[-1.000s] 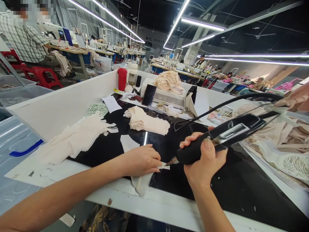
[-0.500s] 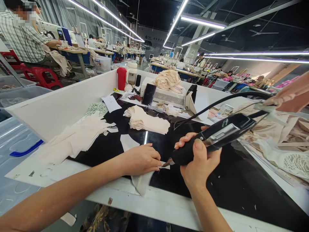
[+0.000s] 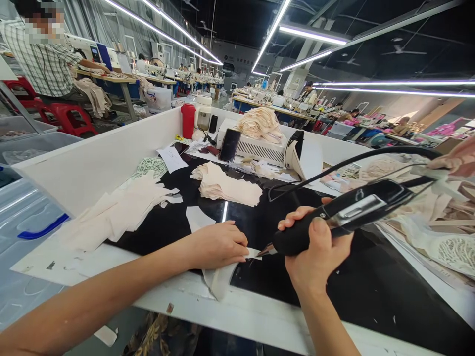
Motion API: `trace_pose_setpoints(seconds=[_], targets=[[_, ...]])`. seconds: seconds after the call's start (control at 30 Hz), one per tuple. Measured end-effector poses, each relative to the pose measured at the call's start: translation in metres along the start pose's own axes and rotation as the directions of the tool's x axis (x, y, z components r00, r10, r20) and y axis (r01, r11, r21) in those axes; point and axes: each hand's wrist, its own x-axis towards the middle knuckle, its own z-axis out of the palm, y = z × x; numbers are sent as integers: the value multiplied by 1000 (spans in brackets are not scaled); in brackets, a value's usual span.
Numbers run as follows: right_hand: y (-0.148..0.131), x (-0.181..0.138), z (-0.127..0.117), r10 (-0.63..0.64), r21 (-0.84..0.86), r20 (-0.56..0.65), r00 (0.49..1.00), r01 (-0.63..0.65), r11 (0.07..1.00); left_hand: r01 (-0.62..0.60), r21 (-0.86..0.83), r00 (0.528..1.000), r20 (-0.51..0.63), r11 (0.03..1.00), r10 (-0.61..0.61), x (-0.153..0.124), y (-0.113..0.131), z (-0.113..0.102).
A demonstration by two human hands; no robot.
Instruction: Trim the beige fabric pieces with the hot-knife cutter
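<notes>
My left hand (image 3: pixel 220 243) lies on a pale fabric piece (image 3: pixel 220 282), its fingers bent together and pinning it to the black work surface (image 3: pixel 267 277). The fabric shows above, below and to the right of that hand. My right hand (image 3: pixel 319 252) is wrapped round a black corded handheld electric tool (image 3: pixel 345 212), held at a slant with the thumb on top. Its pointed metal tip (image 3: pixel 267 249) meets the short strip of fabric just right of my left fingertips. The cord (image 3: pixel 356 155) loops back from the tool, and a pale cloth tie (image 3: pixel 430 173) hangs at its rear.
A stack of cut pale pieces (image 3: pixel 228 185) lies ahead, with a looser pile (image 3: pixel 126 207) to the left. At the back stand a phone (image 3: pixel 230 145), a red cup (image 3: pixel 188 121) and a white machine (image 3: pixel 256 148) topped with fabric. Fabric and lace (image 3: pixel 452 252) fill the right side.
My right hand and the tool have moved right, drawing the tip away from my left fingertips along the fabric strip. My left hand stays in place.
</notes>
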Motion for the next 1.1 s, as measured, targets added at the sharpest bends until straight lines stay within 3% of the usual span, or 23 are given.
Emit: trace_pose_setpoints(seconds=[0.2, 0.4, 0.53, 0.8, 1.1], targets=[[-2, -2, 0, 8, -13, 15, 1000, -8, 1000, -21, 44, 999, -32, 999, 22, 3, 5, -2], [-8, -2, -3, 7, -13, -6, 1000, -7, 1000, 159, 142, 987, 1, 977, -161, 4, 28, -10], [-7, 5, -2, -27, -2, -13, 1000, 27, 1000, 206, 192, 975, 45, 960, -218, 2, 39, -17], [8, 9, 3, -25, 25, 42, 999, 24, 999, 319, 85, 948, -12, 944, -319, -21, 40, -23], [0, 2, -7, -40, -13, 37, 998, 41, 999, 461, -116, 887, 77, 880, -454, -29, 33, -28]])
